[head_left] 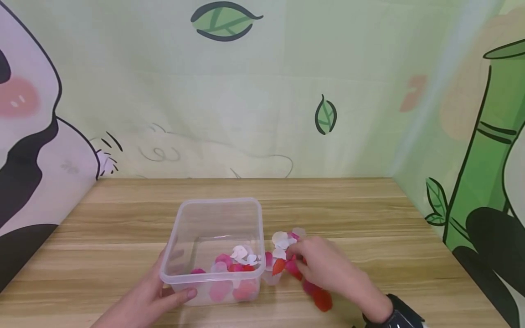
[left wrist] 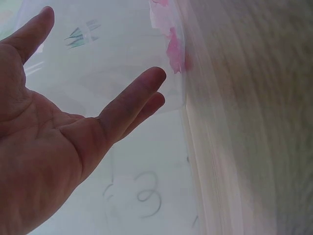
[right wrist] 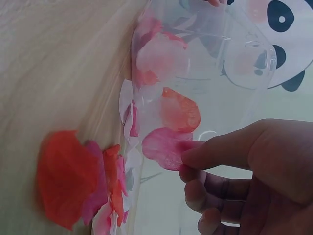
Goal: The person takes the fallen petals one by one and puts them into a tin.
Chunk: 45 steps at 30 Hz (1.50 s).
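A clear plastic box [head_left: 213,284] stands on the table with white, pink and red petals [head_left: 239,253] inside, mostly toward its front right. My left hand [head_left: 153,291] steadies its front left corner. The thumb lies on the front wall below the rim, and in the left wrist view the fingers [left wrist: 129,103] reach straight along the box's side. Right of the box, my right hand [head_left: 328,264] is over a loose heap of petals [head_left: 280,239]. The right wrist view shows a pink petal [right wrist: 164,147] pinched between its thumb and forefinger.
Red petals [head_left: 322,299] trail from the heap toward the table's front. The wood-grain table [head_left: 348,200] meets a printed cloth backdrop [head_left: 254,91] behind and at both sides. A black wristband [head_left: 395,314] is on the right wrist.
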Motion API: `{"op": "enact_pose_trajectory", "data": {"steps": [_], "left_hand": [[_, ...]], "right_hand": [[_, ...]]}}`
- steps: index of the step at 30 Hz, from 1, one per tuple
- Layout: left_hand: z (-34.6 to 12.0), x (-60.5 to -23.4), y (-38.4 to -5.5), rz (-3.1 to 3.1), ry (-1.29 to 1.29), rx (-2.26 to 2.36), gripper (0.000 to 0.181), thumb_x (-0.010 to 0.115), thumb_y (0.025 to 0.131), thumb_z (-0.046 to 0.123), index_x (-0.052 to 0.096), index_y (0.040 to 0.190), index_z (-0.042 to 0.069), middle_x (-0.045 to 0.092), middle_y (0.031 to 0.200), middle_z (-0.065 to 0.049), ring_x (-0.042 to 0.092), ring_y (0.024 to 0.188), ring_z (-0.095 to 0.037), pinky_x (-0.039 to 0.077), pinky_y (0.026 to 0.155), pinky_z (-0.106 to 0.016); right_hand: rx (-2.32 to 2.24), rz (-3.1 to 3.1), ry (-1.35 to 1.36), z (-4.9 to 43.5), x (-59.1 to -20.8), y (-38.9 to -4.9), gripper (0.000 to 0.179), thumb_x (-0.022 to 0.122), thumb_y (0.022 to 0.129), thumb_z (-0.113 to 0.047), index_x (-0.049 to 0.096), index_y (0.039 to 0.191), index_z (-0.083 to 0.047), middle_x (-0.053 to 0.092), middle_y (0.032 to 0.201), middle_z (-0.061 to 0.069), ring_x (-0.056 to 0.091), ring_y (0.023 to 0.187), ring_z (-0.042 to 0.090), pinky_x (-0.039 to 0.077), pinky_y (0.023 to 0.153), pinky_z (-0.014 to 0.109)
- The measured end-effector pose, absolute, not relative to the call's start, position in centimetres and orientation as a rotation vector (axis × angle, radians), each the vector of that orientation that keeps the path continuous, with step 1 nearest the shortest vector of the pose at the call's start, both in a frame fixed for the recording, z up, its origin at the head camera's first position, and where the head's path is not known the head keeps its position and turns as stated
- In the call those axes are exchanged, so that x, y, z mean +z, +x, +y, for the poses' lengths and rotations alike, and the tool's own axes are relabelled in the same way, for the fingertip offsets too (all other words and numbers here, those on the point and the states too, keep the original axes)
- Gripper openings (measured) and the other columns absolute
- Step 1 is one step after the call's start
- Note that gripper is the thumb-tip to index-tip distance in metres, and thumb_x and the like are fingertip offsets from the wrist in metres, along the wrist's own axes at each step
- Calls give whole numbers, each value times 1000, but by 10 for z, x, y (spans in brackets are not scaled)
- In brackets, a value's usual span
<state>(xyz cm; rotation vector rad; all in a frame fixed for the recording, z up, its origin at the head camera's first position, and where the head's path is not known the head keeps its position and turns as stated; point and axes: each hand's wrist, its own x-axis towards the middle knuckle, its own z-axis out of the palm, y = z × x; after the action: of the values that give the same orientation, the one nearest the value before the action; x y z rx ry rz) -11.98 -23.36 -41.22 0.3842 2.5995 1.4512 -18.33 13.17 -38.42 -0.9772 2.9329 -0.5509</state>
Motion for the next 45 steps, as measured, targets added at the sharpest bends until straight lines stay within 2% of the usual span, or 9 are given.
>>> {"op": "enact_pose_trajectory", "data": {"steps": [7,10,13,19,24,38,45], "left_hand": [[-234,-412,-119,2626,396,1443,108,82,89,33,5,165,30,33,156,-25,46,133,-45,50,96,-52],[-234,-413,-119,2622,399,1442,108,82,89,34,5,165,30,33,156,-24,46,133,-44,50,96,-49],[-235,-413,-119,2613,401,1451,108,82,90,33,5,165,31,32,156,-24,46,132,-44,51,95,-46],[-234,-415,-119,2639,454,1468,110,83,89,32,3,165,32,34,155,-25,46,133,-46,51,94,-43],[-233,-415,-118,2641,464,1485,111,83,89,30,3,165,32,35,154,-24,46,133,-46,52,93,-40],[-232,-413,-118,2612,407,1485,111,83,89,31,3,165,34,33,156,-24,44,135,-46,51,95,-44],[-233,-412,-120,2575,379,1476,108,80,91,31,1,164,35,29,158,-26,42,136,-48,51,97,-54]], "right_hand": [[-551,2930,-901,130,-383,-183,19,81,86,-7,79,105,-11,69,100,-1,57,75,11,52,64,25],[-551,2959,-911,129,-383,-182,19,80,87,-7,79,105,-11,70,110,3,62,81,14,54,68,28],[-564,2992,-942,129,-383,-182,17,80,87,-8,78,104,-11,70,110,3,65,84,16,56,71,29],[-715,3028,-1002,127,-381,-181,13,80,86,-5,77,98,-11,65,87,-7,55,69,7,51,62,21],[-855,3093,-1050,123,-382,-178,12,82,86,-5,76,93,-13,62,79,-12,51,63,5,47,56,21],[-1343,3086,-1216,108,-388,-171,16,79,85,4,76,92,-11,65,81,-10,51,62,5,45,53,17],[-1478,3062,-1170,105,-384,-170,16,77,86,4,77,95,-9,69,85,-9,53,64,4,48,51,20]]}}
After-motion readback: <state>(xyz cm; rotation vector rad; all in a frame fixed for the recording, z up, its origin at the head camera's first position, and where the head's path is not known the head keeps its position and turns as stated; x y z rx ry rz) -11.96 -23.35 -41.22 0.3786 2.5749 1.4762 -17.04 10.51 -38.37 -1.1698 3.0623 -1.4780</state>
